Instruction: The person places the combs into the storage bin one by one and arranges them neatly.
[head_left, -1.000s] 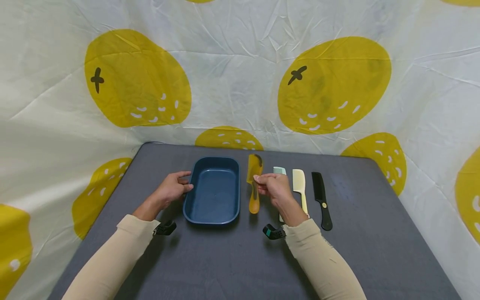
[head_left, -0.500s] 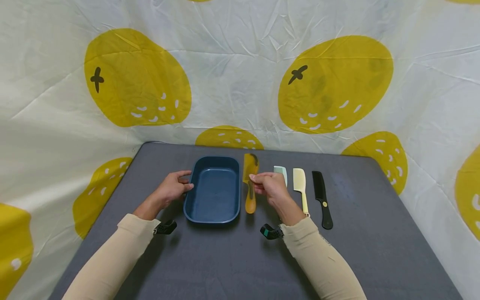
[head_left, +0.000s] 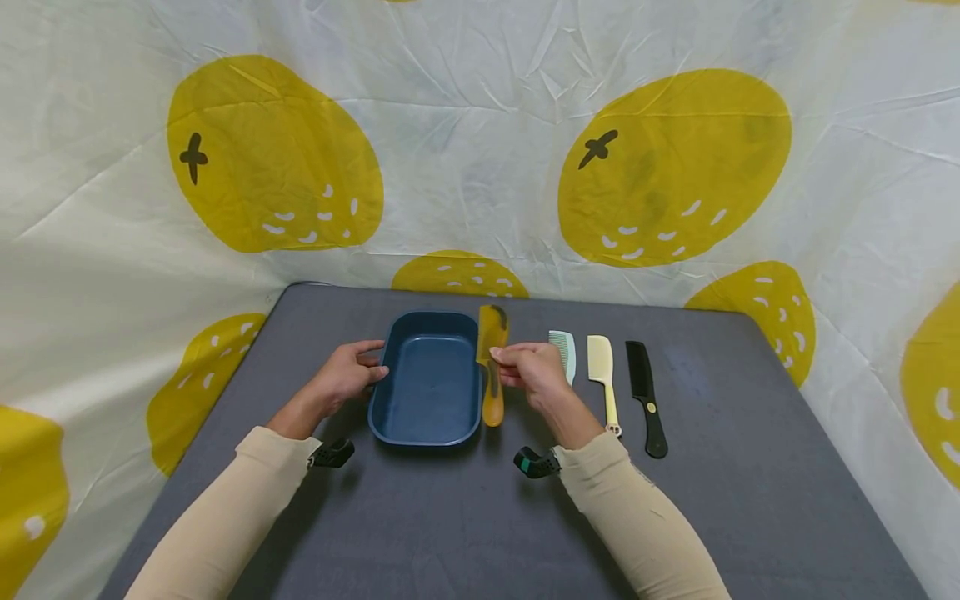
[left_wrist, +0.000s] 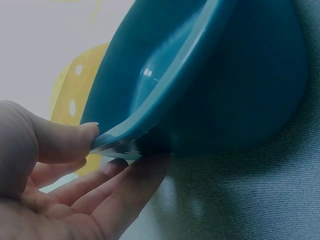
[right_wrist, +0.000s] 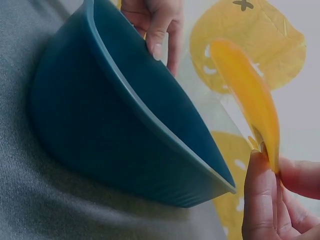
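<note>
A deep blue rectangular basin (head_left: 425,435) stands on the grey table. My left hand (head_left: 347,375) holds its left rim, thumb on top and fingers under the edge, as the left wrist view shows (left_wrist: 65,170). Between thumb and fingers, my right hand (head_left: 534,372) pinches an amber comb (head_left: 492,333) with dark streaks near the middle. The comb is raised at the basin's right rim and overlaps that rim in the head view. In the right wrist view the comb's rounded handle (right_wrist: 245,85) points up beside the basin's wall (right_wrist: 100,115).
Right of my right hand lie three more combs in a row: a pale green one (head_left: 564,354), partly hidden by the hand, a cream one (head_left: 600,362) and a black one (head_left: 643,392). A white cloth with yellow fruit prints (head_left: 465,183) hangs behind the table (head_left: 420,525).
My right hand has carried the amber comb leftward, from beside the basin to its right rim. More of the pale green comb shows now. My left hand stays on the basin.
</note>
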